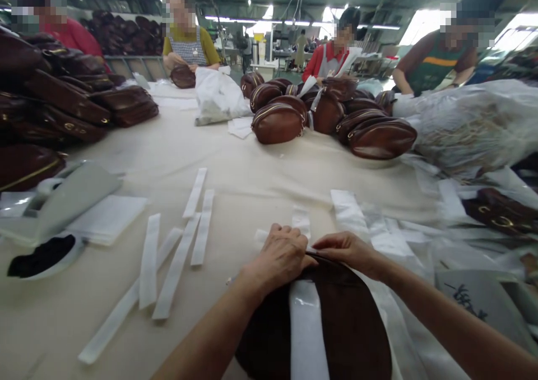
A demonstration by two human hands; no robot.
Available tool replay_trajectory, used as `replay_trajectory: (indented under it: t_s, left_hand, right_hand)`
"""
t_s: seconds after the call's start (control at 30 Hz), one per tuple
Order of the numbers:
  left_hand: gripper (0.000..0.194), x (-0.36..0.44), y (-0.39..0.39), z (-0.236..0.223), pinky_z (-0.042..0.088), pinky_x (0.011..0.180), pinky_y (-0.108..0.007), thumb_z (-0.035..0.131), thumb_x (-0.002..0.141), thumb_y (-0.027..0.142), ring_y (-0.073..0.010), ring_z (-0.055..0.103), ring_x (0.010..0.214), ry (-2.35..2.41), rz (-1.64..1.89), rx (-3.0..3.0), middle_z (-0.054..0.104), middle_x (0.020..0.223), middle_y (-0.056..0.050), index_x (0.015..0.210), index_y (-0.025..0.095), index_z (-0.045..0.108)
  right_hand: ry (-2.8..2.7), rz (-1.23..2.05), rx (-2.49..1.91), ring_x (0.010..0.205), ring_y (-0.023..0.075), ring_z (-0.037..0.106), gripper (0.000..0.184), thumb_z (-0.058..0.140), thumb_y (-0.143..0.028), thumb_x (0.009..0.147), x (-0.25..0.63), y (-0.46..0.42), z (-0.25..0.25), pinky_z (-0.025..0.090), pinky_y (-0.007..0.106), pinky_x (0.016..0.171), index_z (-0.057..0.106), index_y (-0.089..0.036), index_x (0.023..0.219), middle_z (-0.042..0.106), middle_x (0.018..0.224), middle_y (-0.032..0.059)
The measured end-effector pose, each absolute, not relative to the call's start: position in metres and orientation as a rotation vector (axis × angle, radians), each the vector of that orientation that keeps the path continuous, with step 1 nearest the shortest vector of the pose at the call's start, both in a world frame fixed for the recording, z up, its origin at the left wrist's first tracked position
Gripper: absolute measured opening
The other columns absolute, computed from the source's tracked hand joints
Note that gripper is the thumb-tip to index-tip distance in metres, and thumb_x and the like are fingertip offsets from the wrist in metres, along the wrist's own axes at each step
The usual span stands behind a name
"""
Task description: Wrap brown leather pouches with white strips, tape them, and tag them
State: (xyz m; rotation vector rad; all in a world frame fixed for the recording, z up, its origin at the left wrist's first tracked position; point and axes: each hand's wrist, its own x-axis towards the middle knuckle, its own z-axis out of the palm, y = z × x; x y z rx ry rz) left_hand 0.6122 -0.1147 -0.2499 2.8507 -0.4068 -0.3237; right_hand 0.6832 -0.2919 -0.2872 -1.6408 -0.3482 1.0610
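Observation:
A dark brown rounded leather bag [353, 324] lies on the table close in front of me. Down its middle runs a white strip [309, 329] with a shiny upper end. My left hand [281, 251] is closed at the bag's top edge, its fingers curled over the rim. My right hand [347, 251] pinches the same edge just to the right, thumb and fingers together. Between the hands a small pale bit shows at the rim, too small to name. Another white strip [301, 223] sticks out beyond the left hand's fingers.
Several loose white strips [176, 268] lie left of the bag. A stack of white sheets [109, 217] and a dish with black material [42, 256] are farther left. Brown bags [279, 123] are heaped across the table, plastic wrapping [474, 122] at right. Several co-workers [191, 43] are opposite.

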Motion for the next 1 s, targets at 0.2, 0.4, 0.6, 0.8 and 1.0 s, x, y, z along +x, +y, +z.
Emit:
replay_trajectory:
  t_s: [0.2,0.4,0.6,0.8,1.0]
  left_hand:
    - [0.033,0.611,-0.115,-0.250,0.042,0.074,-0.030,0.046,0.089,0.048,-0.0229,0.063,0.089,-0.321,-0.466,2.834,0.066,0.092,-0.007,0.091,0.018,0.060]
    - [0.029,0.614,-0.112,-0.255,0.043,0.069,-0.026,0.051,0.086,0.047,-0.0216,0.063,0.088,-0.250,-0.532,2.734,0.067,0.090,-0.004,0.095,0.021,0.059]
    - [0.041,0.612,-0.110,-0.264,0.044,0.072,-0.027,0.040,0.089,0.050,-0.0212,0.061,0.089,-0.321,-0.583,2.719,0.063,0.089,-0.007,0.083,0.018,0.065]
    - [0.038,0.610,-0.112,-0.267,0.043,0.068,-0.025,0.042,0.089,0.048,-0.0191,0.062,0.085,-0.358,-0.593,2.722,0.065,0.086,-0.005,0.084,0.019,0.066]
    - [0.032,0.611,-0.114,-0.263,0.043,0.076,-0.028,0.049,0.087,0.046,-0.0198,0.063,0.088,-0.327,-0.599,2.739,0.068,0.090,-0.004,0.081,0.020,0.067]
  right_hand:
    - [-0.427,1.189,-1.628,0.067,0.0151,0.062,0.035,0.073,-0.043,0.062,0.689,-0.285,-0.285,0.048,0.029,0.071,0.074,-0.015,0.082,0.071,0.074,0.0016]
    - [-0.773,1.117,-1.885,0.084,0.0200,0.061,0.034,0.055,-0.045,0.077,0.690,-0.288,-0.273,0.046,0.032,0.081,0.073,-0.018,0.087,0.069,0.086,0.0042]
    - [-1.120,0.937,-2.181,0.087,0.0184,0.058,0.031,0.042,-0.034,0.087,0.669,-0.289,-0.267,0.043,0.031,0.084,0.068,-0.021,0.098,0.062,0.089,0.0057]
    - [-1.002,0.971,-2.139,0.077,0.0178,0.059,0.022,0.053,-0.031,0.080,0.672,-0.289,-0.273,0.043,0.028,0.073,0.071,-0.019,0.085,0.064,0.077,0.0029]
    - [-0.269,0.894,-2.230,0.055,0.0139,0.054,0.025,0.059,-0.033,0.075,0.692,-0.264,-0.281,0.040,0.024,0.051,0.062,-0.013,0.059,0.058,0.055,0.0032]
